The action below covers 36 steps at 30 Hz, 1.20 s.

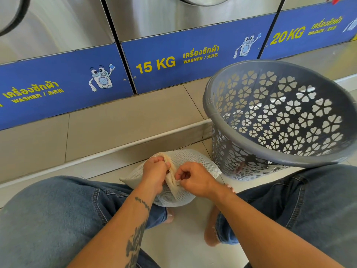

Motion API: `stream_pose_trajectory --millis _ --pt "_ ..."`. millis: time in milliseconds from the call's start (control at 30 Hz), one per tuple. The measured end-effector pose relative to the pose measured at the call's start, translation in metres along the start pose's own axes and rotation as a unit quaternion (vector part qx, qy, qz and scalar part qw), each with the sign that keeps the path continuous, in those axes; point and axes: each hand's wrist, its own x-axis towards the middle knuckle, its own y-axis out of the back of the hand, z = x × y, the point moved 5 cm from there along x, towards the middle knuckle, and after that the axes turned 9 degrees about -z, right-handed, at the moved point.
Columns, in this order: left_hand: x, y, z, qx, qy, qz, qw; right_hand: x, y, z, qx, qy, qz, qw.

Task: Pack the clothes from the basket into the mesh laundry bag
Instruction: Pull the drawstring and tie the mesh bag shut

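A white mesh laundry bag (195, 161) lies bulging on the floor between my knees. My left hand (154, 172) pinches the cream edge of the bag's opening at its top. My right hand (193, 179) grips the same edge just to the right, fingers closed near the zip line. A grey plastic basket (210, 99) with heart-shaped cut-outs stands tilted to the right of the bag. No clothes show inside the basket; a small dark red scrap shows through its lower wall.
A row of steel washers with blue panels (158, 64) stands ahead on a beige tiled step (119, 120). My jean-clad legs (58, 215) frame the bag on both sides, bare feet (211, 235) on the white floor tiles.
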Motion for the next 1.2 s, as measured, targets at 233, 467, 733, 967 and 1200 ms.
stream_pose_trajectory --millis 233,467,733,967,1200 --pt "0.007 0.009 0.009 -0.055 -0.031 0.043 0.997 -0.007 0.007 0.010 0.168 -0.084 0.015 0.982" --pt "0.008 0.013 0.011 -0.074 -0.035 0.062 0.995 -0.002 -0.007 0.005 0.137 -0.116 0.012 0.984" --pt "-0.001 0.007 0.017 0.021 -0.095 0.039 0.994 -0.003 -0.012 0.004 0.202 -0.129 0.020 0.971" --pt "-0.015 0.000 0.024 0.156 -0.145 0.006 0.977 -0.006 -0.018 0.001 0.157 -0.130 -0.012 0.979" --pt "-0.015 -0.001 0.040 0.136 -0.212 0.000 0.968 -0.003 -0.015 -0.010 0.038 -0.095 -0.051 0.993"
